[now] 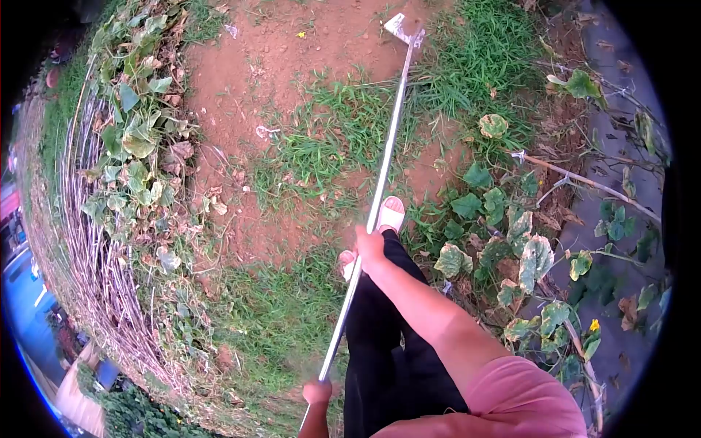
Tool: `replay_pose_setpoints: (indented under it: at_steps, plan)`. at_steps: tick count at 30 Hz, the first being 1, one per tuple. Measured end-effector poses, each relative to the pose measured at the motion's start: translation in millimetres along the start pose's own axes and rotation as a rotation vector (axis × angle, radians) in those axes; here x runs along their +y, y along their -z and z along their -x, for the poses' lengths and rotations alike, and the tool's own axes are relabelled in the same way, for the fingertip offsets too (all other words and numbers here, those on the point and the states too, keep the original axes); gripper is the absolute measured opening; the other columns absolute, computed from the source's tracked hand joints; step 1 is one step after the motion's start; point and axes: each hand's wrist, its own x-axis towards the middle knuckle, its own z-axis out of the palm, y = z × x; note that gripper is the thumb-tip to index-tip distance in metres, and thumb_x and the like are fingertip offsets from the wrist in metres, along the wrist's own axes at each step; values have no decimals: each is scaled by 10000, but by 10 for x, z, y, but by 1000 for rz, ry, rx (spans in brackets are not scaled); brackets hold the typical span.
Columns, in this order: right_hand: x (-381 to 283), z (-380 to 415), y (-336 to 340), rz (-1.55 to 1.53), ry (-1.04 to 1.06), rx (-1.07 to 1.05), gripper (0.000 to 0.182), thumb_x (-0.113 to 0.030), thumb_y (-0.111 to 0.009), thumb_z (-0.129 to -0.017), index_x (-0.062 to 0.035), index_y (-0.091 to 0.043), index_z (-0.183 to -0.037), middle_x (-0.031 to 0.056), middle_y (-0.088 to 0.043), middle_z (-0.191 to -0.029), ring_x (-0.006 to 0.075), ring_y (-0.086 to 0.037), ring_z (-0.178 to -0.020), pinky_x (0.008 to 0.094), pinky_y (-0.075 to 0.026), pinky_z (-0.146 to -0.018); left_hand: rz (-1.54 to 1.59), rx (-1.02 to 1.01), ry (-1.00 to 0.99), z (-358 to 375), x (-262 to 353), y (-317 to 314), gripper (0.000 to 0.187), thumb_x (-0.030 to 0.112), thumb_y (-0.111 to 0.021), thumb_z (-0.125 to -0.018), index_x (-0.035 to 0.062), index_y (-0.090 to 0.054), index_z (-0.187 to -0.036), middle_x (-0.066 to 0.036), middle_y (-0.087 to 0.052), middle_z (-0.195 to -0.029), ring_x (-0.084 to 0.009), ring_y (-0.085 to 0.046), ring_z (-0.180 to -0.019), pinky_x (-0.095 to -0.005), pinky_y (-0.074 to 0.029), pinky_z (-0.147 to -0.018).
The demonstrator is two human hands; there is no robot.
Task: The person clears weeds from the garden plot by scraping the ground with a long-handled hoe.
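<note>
A long hoe with a shiny metal handle (387, 153) runs diagonally across the head view. Its pale, dirt-marked blade (396, 28) is at the far end, over bare reddish soil by the grass. My right hand (370, 247) is wrapped around the middle of the handle, arm stretched forward. Lower down, at the left, my left hand (318, 392) grips the handle near its rear end. Both fists are closed. Just beyond the right hand are my feet in light sandals (391, 213), partly covered by the handle and my legs.
Green grass (314, 146) grows in patches over the soil (226, 95). At right, leafy vines (537, 259) climb sticks (584, 191) beside dark ground sheeting (621, 277). A long pile of dry stalks (102, 285) with withering vines lies at left, a blue object (33, 306) beyond it.
</note>
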Motion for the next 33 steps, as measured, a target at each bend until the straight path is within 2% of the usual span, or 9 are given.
replay_pose_setpoints:
  at_steps: [5, 9, 13, 16, 20, 25, 28, 32, 33]
  plan:
    - [-1508, -859, -115, 72, 238, 36, 220, -212, -515, -779, -51, -429, -657, 35, -427, -481, 151, -414, -373, 327, -339, -376, 218, 19, -141, -943, 1462, 237, 264, 345, -603, -750, 82, -574, -765, -186, -619, -716, -394, -597, -691, -477, -475, -631]
    - [364, -1100, 324, 183, 121, 180, 244, -211, -533, -755, 19, -530, -675, 90, -513, -509, 200, -526, -420, 339, -443, -444, 132, -178, -108, -867, 544, -751, 258, 352, -578, -751, 102, -584, -812, -172, -630, -747, -384, -607, -704, -480, -484, -650]
    - [1572, -315, 687, 287, 42, 190, 109, -133, -526, -779, -48, -467, -746, 49, -444, -496, 167, -418, -330, 312, -334, -318, 17, -283, -21, 91, -594, -1060, 245, 350, -559, -745, 127, -591, -843, -152, -639, -769, -366, -619, -687, -474, -497, -633]
    - [938, -196, 416, 120, -229, 102, 117, -152, -544, -787, -94, -442, -791, 25, -392, -485, 169, -378, -322, 324, -313, -312, -7, -208, 33, -42, -427, -707, 226, 320, -593, -701, 133, -578, -826, -140, -637, -742, -355, -620, -676, -471, -489, -609]
    - [-607, -86, 118, -64, -67, -64, 238, -257, -566, -814, -76, -416, -772, 22, -403, -489, 157, -391, -353, 322, -330, -343, 135, 10, -105, -503, 412, -210, 245, 323, -617, -707, 116, -569, -828, -157, -626, -711, -360, -613, -677, -457, -487, -617]
    - [-1110, -907, 90, 56, 153, -40, 229, -248, -516, -829, -91, -390, -719, 16, -390, -512, 137, -389, -388, 312, -331, -358, 223, 53, -217, -962, 1282, -51, 248, 331, -622, -719, 102, -570, -799, -162, -622, -693, -371, -608, -666, -468, -484, -619]
    - [615, -741, 405, 61, -13, 64, 215, -177, -531, -762, 6, -489, -656, 56, -466, -481, 180, -452, -339, 324, -364, -323, 111, -131, -46, -423, 129, -576, 270, 361, -603, -732, 94, -580, -772, -174, -624, -715, -390, -604, -689, -481, -484, -623]
    - [1931, 1482, 537, 255, -240, 129, 255, -183, -535, -774, 72, -514, -785, 111, -502, -492, 198, -528, -359, 340, -420, -329, -52, -338, 188, 1219, -1933, -681, 261, 356, -595, -705, 108, -588, -788, -171, -633, -748, -371, -616, -724, -472, -489, -632]
    - [2036, 1906, 488, 180, -310, 177, 172, -131, -533, -739, 24, -484, -796, 60, -467, -493, 176, -473, -336, 327, -390, -308, -41, -445, 278, 1571, -2474, -587, 416, 409, -563, -765, 114, -574, -1058, -161, -642, -839, -341, -623, -780, -432, -490, -619]
